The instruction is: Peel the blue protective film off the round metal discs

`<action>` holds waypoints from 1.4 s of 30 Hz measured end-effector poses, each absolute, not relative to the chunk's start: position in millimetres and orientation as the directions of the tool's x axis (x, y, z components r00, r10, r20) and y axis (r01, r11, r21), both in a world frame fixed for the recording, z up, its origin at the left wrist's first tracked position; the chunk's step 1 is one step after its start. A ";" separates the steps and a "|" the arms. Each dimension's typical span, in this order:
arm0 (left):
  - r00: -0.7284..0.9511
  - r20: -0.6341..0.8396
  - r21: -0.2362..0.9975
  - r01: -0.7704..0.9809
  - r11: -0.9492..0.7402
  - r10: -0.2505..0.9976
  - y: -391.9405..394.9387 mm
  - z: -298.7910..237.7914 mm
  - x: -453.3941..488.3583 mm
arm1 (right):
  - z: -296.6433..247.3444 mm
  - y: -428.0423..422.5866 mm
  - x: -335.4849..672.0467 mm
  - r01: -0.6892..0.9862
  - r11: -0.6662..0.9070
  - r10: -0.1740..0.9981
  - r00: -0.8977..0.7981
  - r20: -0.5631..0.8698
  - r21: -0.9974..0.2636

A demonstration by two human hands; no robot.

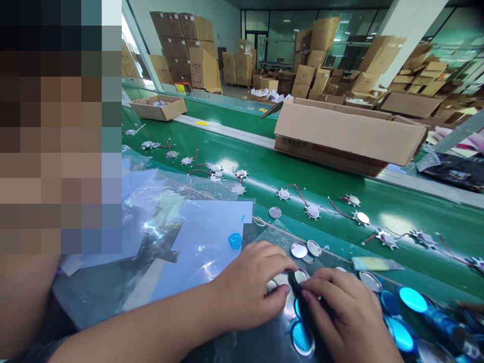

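Note:
My left hand [260, 285] reaches in from the left with its fingers curled, index tip and thumb against the edge of a small round metal cap [301, 276] with a dark side. From the right, my right hand [344, 310] pinches the same cap between thumb and fingers. What lies under the fingertips is partly hidden. Below the hands, a blue-faced round cap [301, 337] rests on the dark work surface. Just beyond them lie several silver caps, one of them a shallow silver cap [299, 250].
Blue and silver caps [401, 333] crowd the lower right. A green conveyor belt [260, 156] carries several small star-shaped parts with red wires. A cardboard box [348, 128] straddles its far side. Plastic-covered sheets [204, 242] lie left. Another person's arm [26, 297] is at the left edge.

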State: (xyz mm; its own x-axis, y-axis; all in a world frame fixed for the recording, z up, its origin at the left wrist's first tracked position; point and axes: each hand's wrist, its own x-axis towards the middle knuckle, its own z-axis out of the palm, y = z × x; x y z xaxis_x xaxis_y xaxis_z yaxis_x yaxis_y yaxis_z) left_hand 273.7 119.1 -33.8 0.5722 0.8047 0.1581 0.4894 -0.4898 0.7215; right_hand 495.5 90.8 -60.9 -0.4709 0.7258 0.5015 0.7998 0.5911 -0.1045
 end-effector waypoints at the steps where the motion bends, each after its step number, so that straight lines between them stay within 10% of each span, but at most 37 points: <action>1: 0.577 0.147 0.722 0.493 -0.486 0.803 119.1 -33.8 273.7 | -59.5 90.9 494.1 0.782 0.615 0.717 -0.498 0.488 -0.106; 9: 0.609 0.244 0.774 0.347 -0.530 0.755 118.7 -31.5 271.9 | -42.4 80.2 482.3 0.613 0.512 0.858 -0.337 0.388 -0.601; 18: 0.614 0.433 0.719 0.205 -0.663 0.660 116.5 -31.1 272.9 | -42.9 78.2 486.9 0.718 0.660 0.648 -0.394 0.652 -0.221; 42: 0.618 0.447 0.588 0.342 -0.733 0.647 110.8 -29.2 275.3 | -50.1 80.3 481.9 0.721 0.670 0.585 -0.368 0.723 -0.175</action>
State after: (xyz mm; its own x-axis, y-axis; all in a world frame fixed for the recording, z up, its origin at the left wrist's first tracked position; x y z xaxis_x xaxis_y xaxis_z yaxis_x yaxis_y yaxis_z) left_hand 275.3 110.8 -29.2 0.6179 0.6466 0.4472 0.3416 -0.7331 0.5881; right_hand 481.9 80.3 -50.1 -0.3683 0.5849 0.7227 0.7210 0.6704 -0.1751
